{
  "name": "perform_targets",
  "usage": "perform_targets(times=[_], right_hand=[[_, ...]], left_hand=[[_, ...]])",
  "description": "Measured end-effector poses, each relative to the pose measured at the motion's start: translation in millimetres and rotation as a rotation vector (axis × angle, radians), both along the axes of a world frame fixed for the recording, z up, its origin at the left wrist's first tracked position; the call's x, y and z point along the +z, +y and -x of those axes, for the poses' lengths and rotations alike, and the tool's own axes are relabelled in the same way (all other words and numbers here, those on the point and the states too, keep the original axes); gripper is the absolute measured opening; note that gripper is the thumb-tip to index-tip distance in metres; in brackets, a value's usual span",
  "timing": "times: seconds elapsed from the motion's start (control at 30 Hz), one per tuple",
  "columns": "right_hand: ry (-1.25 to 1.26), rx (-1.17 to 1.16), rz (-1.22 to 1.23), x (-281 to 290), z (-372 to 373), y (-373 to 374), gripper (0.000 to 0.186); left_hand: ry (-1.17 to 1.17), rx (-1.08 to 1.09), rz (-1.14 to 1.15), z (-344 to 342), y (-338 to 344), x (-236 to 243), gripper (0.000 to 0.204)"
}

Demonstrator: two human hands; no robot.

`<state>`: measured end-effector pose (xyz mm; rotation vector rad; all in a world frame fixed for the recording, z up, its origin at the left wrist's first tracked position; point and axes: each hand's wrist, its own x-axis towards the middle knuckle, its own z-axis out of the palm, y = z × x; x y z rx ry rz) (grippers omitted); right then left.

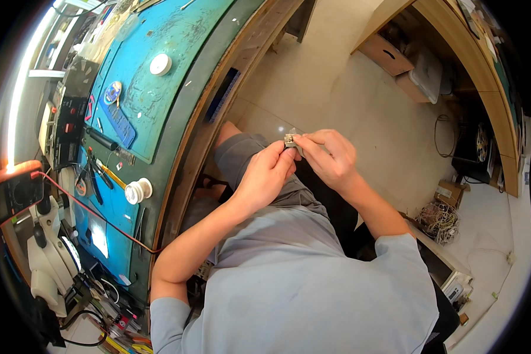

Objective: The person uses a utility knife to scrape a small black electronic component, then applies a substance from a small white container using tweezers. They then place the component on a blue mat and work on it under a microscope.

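Note:
Above my lap, both hands meet at a small metallic part [289, 140], silvery with some brass-coloured bits. My left hand [264, 171] pinches it from below, between thumb and fingers. Coming from the other side, my right hand [330, 156] has its thumb and forefinger pressed together at the part's right edge. The part is too small to name its kind, and the fingertips hide some of it.
On my left runs a workbench with a blue mat [171, 44], bearing a white spool [138, 190], pliers [103, 171], a multimeter [19, 197] with a red lead [94, 215], and a microscope [48, 259]. Cardboard boxes [386, 54] and tangled wires [438, 223] lie at the right.

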<state>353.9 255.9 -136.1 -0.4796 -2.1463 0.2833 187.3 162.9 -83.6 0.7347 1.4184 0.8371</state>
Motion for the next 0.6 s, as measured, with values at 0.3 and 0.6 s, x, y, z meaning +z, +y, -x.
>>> perform_targets(times=[0.3, 0.6], right_hand=[[0.027, -0.003, 0.06, -8, -3, 3, 0.034], [0.024, 0.009, 0.06, -26, -9, 11, 0.038]], left_hand=[[0.067, -0.025, 0.001, -2, 10, -10, 0.027], [-0.029, 0.011, 0.065, 2, 11, -21, 0.029]])
